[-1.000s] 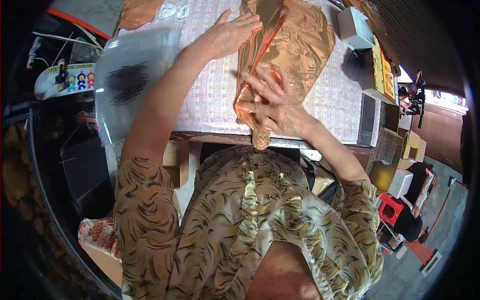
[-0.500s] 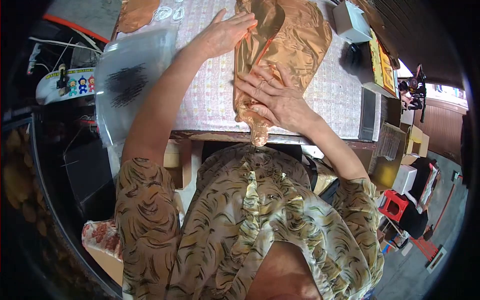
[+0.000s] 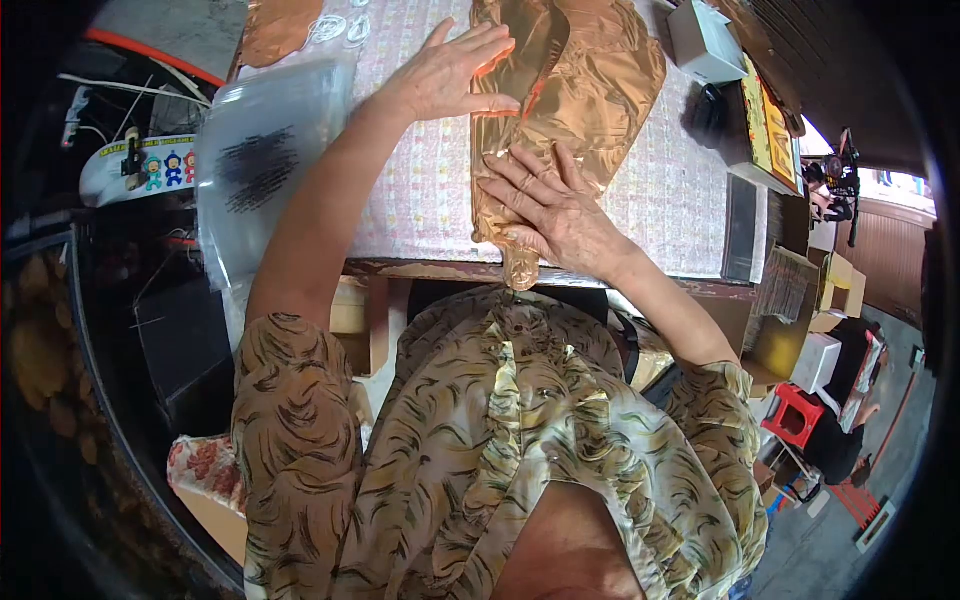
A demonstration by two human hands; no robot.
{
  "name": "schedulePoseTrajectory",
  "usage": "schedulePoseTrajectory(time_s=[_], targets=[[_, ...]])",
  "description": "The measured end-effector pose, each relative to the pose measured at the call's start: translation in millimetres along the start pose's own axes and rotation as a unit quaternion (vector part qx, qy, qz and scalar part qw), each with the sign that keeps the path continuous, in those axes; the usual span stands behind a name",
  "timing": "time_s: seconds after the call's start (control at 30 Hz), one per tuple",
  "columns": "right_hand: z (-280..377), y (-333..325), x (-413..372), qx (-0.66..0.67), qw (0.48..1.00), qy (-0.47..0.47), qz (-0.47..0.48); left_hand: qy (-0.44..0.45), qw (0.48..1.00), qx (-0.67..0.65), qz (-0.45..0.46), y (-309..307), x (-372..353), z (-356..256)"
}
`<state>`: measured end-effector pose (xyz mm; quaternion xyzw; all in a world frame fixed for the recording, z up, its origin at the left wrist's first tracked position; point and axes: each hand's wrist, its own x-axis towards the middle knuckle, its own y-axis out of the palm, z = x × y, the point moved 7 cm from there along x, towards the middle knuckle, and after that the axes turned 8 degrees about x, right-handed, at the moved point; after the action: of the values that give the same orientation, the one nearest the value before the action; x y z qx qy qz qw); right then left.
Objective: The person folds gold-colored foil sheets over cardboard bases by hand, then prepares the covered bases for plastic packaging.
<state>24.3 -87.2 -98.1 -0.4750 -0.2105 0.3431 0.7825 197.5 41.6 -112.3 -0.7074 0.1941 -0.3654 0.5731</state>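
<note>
Noted copper foil balloon (image 3: 600,90) lying deflated on the desk (image 3: 420,200), its neck over the near edge. Found left hand (image 3: 445,75) and right hand (image 3: 555,210) flat on it, fingers spread, pinching nothing. Judged one long edge already folded over, remainder crinkled and not yet flattened.

View from above of a person's two hands flattening a copper foil balloon (image 3: 600,85) on a cloth-covered table (image 3: 425,205). The left hand (image 3: 445,72) lies spread on its far edge, and the right hand (image 3: 555,205) presses flat near its neck. A clear plastic bag (image 3: 262,165) lies to the left.
</note>
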Motion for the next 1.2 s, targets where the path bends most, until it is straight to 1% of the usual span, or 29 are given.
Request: schedulePoseTrajectory(time_s=[0.1, 0.17, 0.23, 0.3, 0.43, 0.5, 0.53, 0.6, 0.63, 0.67, 0.7, 0.73, 0.77, 0.83, 0.87, 0.93, 1.03, 1.07, 1.17, 1.2], targets=[[9.3, -12.9, 2.9, -0.004, 1.000, -0.007, -0.029, 0.000, 1.000, 0.006, 0.001, 1.3, 0.6, 0.5], [14.4, -10.3, 4.4, -0.018, 0.999, -0.038, -0.018, 0.001, 1.000, 0.009, -0.001, 2.2, 0.3, 0.8], [11.1, -4.1, 4.9, -0.029, 0.999, -0.036, -0.007, 0.002, 1.000, 0.008, -0.001, 1.6, 0.7, -0.2], [6.4, 7.0, 2.6, -0.017, 0.999, -0.045, 0.026, -0.001, 1.000, 0.006, 0.007, 2.2, 0.5, 0.3], [8.5, 3.6, 0.4, 0.001, 0.998, -0.066, 0.018, -0.003, 1.000, 0.015, 0.003, 1.8, -0.1, -0.7], [11.1, 5.0, -1.5, 0.025, 0.995, -0.091, 0.022, -0.004, 1.000, 0.004, 0.011, 2.4, -0.2, 0.1], [12.0, 1.8, -2.8, 0.021, 0.996, -0.087, 0.020, 0.001, 1.000, 0.002, 0.007, 1.3, 0.3, 0.2], [19.0, -6.0, -8.6, 0.071, 0.992, -0.091, 0.049, 0.008, 1.000, 0.004, 0.003, 0.6, 1.2, -0.8], [15.2, -13.0, -10.0, 0.066, 0.993, -0.087, 0.048, 0.013, 1.000, 0.002, -0.001, 0.9, 3.8, -1.0], [-0.2, -29.4, -9.7, 0.116, 0.993, -0.021, -0.023, 0.015, 1.000, 0.003, 0.003, 2.3, 3.5, -0.4], [-15.3, -42.3, -11.9, 0.168, 0.981, 0.043, -0.092, 0.015, 1.000, 0.003, 0.010, 3.6, 0.9, 0.0], [-26.0, -54.1, -18.0, 0.024, 0.980, 0.117, -0.162, 0.012, 1.000, 0.003, 0.013, 2.1, -0.3, -0.6], [-41.4, -53.6, -24.2, -0.044, 0.966, 0.134, -0.218, 0.010, 1.000, -0.005, 0.015, 0.3, 0.3, -0.9], [-62.8, -49.7, -29.0, -0.017, 0.959, 0.168, -0.229, 0.011, 1.000, -0.011, 0.019, 1.6, -1.9, -1.9], [-65.6, -50.7, -33.0, -0.017, 0.958, 0.168, -0.230, 0.005, 1.000, -0.011, 0.013, 1.3, -1.6, -2.2], [-62.6, -63.7, -42.6, -0.060, 0.950, 0.172, -0.253, -0.001, 1.000, -0.014, 0.003, 0.8, -0.6, -1.7], [-56.6, -84.1, -63.7, -0.067, 0.946, 0.199, -0.246, 0.007, 1.000, -0.008, 0.003, 2.5, -0.5, -0.2], [-50.3, -86.4, -65.7, -0.065, 0.950, 0.167, -0.257, 0.005, 1.000, -0.008, 0.002, 2.8, -0.7, 0.3], [-45.9, -72.7, -70.5, -0.082, 0.955, 0.168, -0.229, 0.007, 1.000, -0.006, 0.003, 3.5, -0.2, -0.4], [-41.9, -72.3, -70.2, -0.069, 0.955, 0.160, -0.240, 0.007, 1.000, -0.003, 0.005, 3.7, -0.5, -0.2]])
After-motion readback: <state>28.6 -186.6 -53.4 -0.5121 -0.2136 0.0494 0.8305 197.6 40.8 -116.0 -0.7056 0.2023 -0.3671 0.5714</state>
